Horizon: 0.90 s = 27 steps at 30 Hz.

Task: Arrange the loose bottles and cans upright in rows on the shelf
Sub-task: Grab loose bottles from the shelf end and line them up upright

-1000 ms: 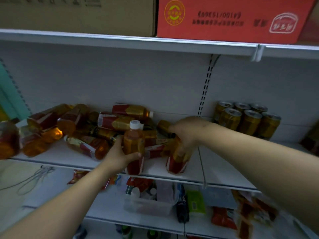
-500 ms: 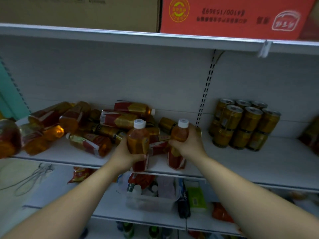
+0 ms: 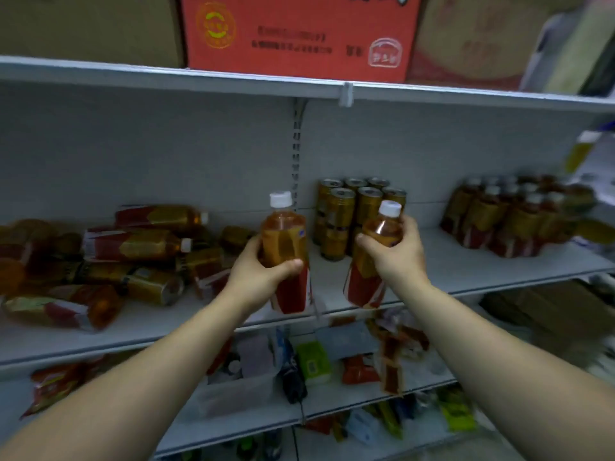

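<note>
We hold both bare forearms (image 3: 149, 371) extended forward, converging toward centre. Our left hand (image 3: 259, 277) wraps the left bottle (image 3: 283, 234) at mid-body, thumb across its front. Our right hand (image 3: 397, 257) wraps the right bottle (image 3: 364, 281) just below its shoulder, fingers curled.

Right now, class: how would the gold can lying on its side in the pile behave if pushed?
The gold can probably rolls: round, on its side. It looks like rigid metal. Bottles beside it may block it.
</note>
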### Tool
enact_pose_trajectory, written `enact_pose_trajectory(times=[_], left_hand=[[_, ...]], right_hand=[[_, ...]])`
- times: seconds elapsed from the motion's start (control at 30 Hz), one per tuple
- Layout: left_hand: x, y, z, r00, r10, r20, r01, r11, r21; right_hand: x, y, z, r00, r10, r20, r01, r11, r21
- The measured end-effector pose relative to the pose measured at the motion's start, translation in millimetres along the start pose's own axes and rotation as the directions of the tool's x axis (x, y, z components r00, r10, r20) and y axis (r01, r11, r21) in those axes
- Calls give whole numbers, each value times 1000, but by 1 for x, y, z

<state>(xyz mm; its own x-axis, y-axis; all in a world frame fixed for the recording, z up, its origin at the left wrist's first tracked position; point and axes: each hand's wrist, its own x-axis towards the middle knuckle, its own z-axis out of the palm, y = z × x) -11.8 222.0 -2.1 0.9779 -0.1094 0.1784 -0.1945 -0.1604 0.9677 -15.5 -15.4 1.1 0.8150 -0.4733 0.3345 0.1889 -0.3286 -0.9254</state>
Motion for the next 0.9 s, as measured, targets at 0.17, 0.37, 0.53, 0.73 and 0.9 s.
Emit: enact_pose_trajectory(times=[0.17, 0.37, 0.53, 0.73, 0.9], left_hand=[[9, 28, 98, 994, 38, 105, -38, 999, 2], [29, 57, 244, 988, 75, 131, -68, 996, -60], [44, 59, 348, 987, 27, 157, -24, 1000, -19], [71, 45, 422, 981, -51, 189, 52, 999, -2], [102, 15, 465, 977, -32, 209, 25, 999, 37]], right_hand=[[32, 15, -103, 993, -20, -114, 15, 999, -50], [73, 47, -233, 986, -21, -167, -2, 990, -140], [99, 78, -323, 989, 11, -144, -39, 980, -195], [136, 108, -372, 991, 60, -117, -83, 977, -199], [178, 142, -381, 991, 87, -105, -104, 980, -169]])
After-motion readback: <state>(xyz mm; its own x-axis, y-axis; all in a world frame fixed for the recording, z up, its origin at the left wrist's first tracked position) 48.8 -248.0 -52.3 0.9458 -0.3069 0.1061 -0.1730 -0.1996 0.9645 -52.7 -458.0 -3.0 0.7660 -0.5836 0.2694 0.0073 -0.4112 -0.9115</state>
